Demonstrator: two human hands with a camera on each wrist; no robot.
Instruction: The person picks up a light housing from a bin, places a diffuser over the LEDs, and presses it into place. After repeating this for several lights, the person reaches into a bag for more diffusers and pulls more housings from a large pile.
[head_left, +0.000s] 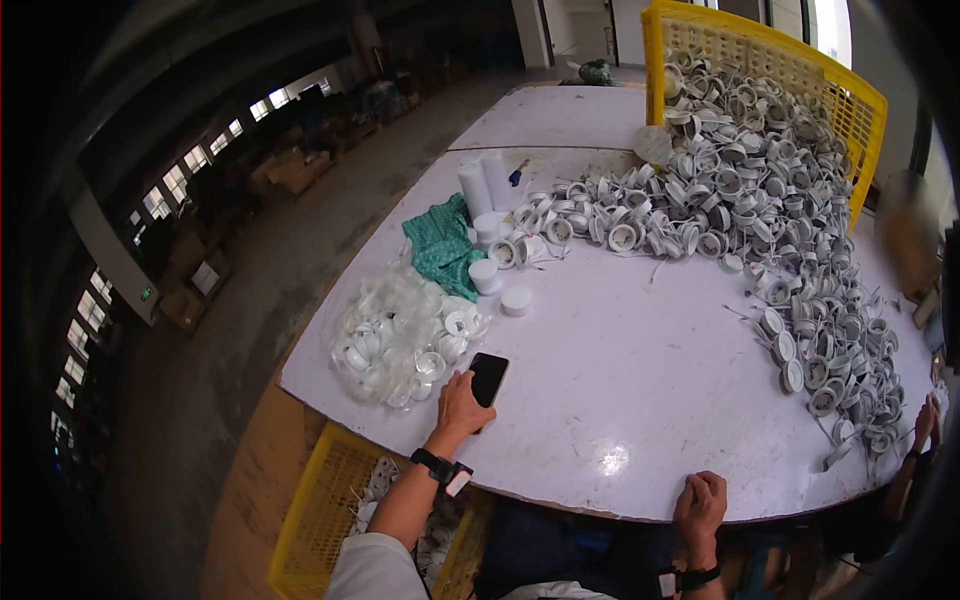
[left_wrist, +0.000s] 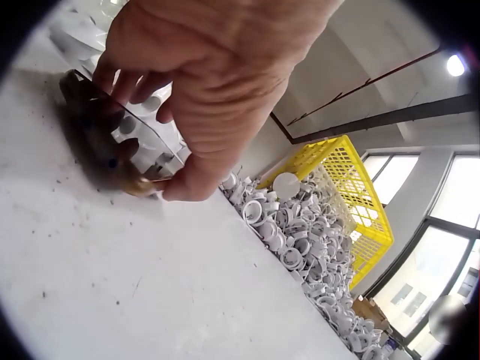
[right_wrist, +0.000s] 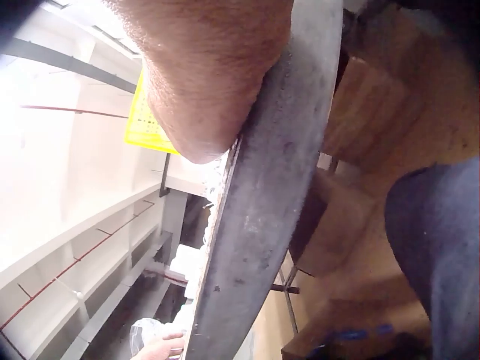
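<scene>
My left hand (head_left: 460,405) grips a dark-screened smartphone (head_left: 489,377) by its edges, at the left front of the white table (head_left: 620,370). In the left wrist view its thumb and fingers lie on opposite sides of the phone (left_wrist: 97,139), close over the tabletop. Beside that hand is a clear plastic bag (head_left: 385,335) full of white round parts. My right hand (head_left: 702,502) rests at the table's front edge, fingers loosely curled around nothing. The right wrist view shows the back part of this hand (right_wrist: 210,90) against the table edge (right_wrist: 259,217); its fingers are hidden there.
A yellow crate (head_left: 655,60) lies tipped at the back right, with a heap of white ring-shaped fittings (head_left: 740,180) spilling forward. White cylinders (head_left: 475,190) and a green cloth (head_left: 440,245) stand at the left. Another yellow crate (head_left: 310,500) is below the edge. Someone's hand (head_left: 925,425) shows at far right.
</scene>
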